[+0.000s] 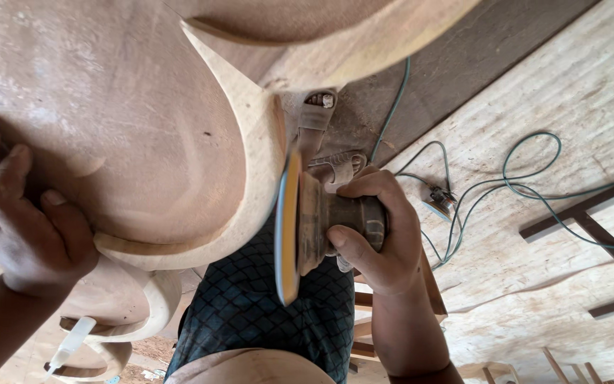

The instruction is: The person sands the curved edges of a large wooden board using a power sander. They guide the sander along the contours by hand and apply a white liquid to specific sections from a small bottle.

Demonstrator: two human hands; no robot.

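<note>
- Right hand is wrapped tight around the dusty body of a disc sander, fingers curled over the top, thumb underneath.
- The sander's round pad stands on edge, yellow-faced with a blue rim, pressed up against the pale curved edge of a big carved wooden piece.
- Left hand is over on the other side, fingers spread and clamped on the reddish-brown face of that same wooden piece, thumb hooked near its lower pale rim.
- The carving fills the top left of the view: a broad, smooth, bowl-like hollow with a lighter band sweeping round its border and rising to a point near the sander.
- Below the left hand, more of the carving shows, a pale scroll curl, with a white tube-shaped object lying beside it.
- Between the two arms, the person's lap in blue diamond-patterned cloth; a sandalled foot shows just above the sander.
- Out to the right, a green cable loops across the pale plank floor, running past a small power tool lying well apart from the hands.
- Farther right, dark wooden strips lie crossed on the floor.
</note>
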